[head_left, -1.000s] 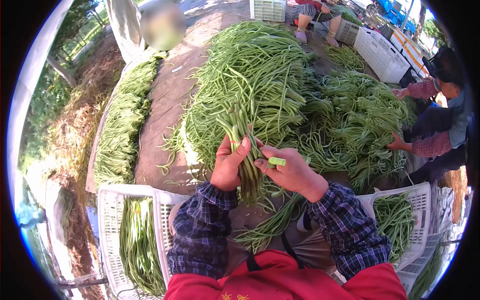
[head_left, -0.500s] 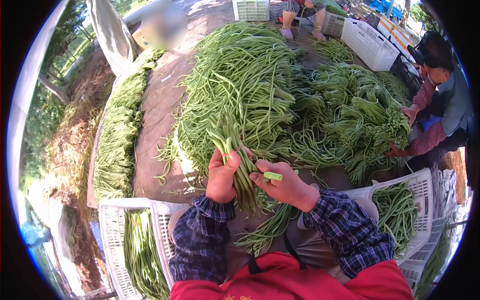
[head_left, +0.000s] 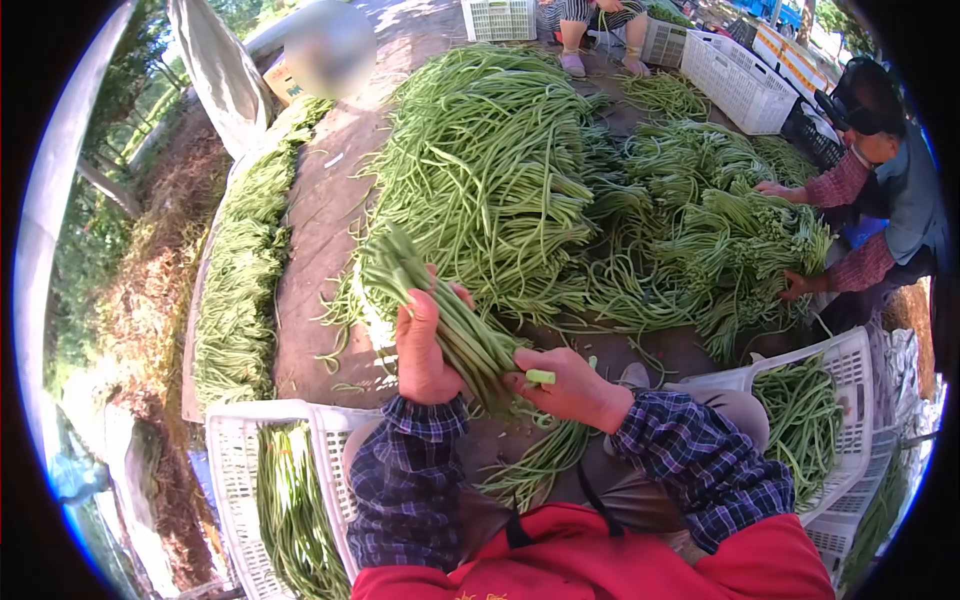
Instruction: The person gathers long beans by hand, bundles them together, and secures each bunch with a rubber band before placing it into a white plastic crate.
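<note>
A bunch of long green stems that look like garlic scapes (head_left: 440, 318) slants across the front of my body, its paler ends pointing up and left. My left hand (head_left: 425, 350) wraps round its middle, thumb upright. At the lower right end my right hand (head_left: 568, 385) is closed, with thumb and fingers right at the stems. A short light-green piece (head_left: 541, 377) sticks out of that right fist; the rest of it is hidden. Below the hands, loose scapes (head_left: 540, 462) lie between my legs.
Ahead rises a large scape heap (head_left: 490, 170), with a laid row (head_left: 240, 290) at left. White crates of scapes flank me, one left (head_left: 325, 450), one right (head_left: 855, 390). A co-worker (head_left: 890, 190) handles a pile (head_left: 720, 230) at right; another person (head_left: 600, 25) sits behind.
The bunch has tipped from nearly upright to slanting left, and my left hand has opened its grip slightly and shifted left. The co-worker's upper hand has moved left over the pile.
</note>
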{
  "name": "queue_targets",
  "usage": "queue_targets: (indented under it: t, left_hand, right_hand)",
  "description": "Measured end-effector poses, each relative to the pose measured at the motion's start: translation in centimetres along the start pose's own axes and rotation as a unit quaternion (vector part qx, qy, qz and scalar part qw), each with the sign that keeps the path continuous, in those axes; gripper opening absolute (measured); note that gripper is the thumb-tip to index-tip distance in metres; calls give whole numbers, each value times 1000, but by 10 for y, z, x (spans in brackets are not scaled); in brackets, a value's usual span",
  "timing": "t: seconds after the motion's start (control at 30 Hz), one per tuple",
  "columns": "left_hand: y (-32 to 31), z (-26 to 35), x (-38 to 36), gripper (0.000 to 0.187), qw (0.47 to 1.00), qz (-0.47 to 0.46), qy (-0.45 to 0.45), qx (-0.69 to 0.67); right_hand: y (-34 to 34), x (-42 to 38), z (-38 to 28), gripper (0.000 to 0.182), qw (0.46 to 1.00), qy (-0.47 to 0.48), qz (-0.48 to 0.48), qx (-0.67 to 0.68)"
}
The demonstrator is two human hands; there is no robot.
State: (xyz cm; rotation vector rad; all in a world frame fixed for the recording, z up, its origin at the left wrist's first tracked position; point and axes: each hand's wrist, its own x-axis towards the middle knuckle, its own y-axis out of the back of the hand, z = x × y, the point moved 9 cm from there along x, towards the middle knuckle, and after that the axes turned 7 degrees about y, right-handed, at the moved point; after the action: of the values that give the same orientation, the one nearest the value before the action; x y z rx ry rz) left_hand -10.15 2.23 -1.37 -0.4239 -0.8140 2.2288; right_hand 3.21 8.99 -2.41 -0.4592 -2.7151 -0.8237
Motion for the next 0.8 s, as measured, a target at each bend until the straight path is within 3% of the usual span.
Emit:
queue_targets:
  t: [0.07,0.13,0.2,0.3,0.4,0.47,0.67,0.8]
  left_hand:
    - [14,35,6,56,997,19,-36,-64]
    - [19,61,6,58,992,32,-78,-90]
    - [24,82,-3,59,989,12,-106,-103]
    - [22,63,-10,58,995,-16,-53,-79]
    - [18,35,-9,61,996,-26,10,-85]
    - [7,31,-10,63,995,-33,26,-90]
    - [-22,32,-9,65,983,-106,89,-118]
    - [-30,38,-3,65,991,-78,105,-41]
  right_hand:
    - [-32,-33,24,25,992,5,-111,-54]
    - [-44,-61,54,23,990,-60,-131,5]
    - [-41,-91,102,23,947,-232,-50,215]
    - [7,-102,122,30,897,-318,113,284]
    - [64,-66,102,32,838,-187,250,447]
    - [102,-37,73,30,829,-139,289,459]
    - [138,17,-21,15,888,-96,174,414]
    - [98,38,-29,25,934,-87,125,324]
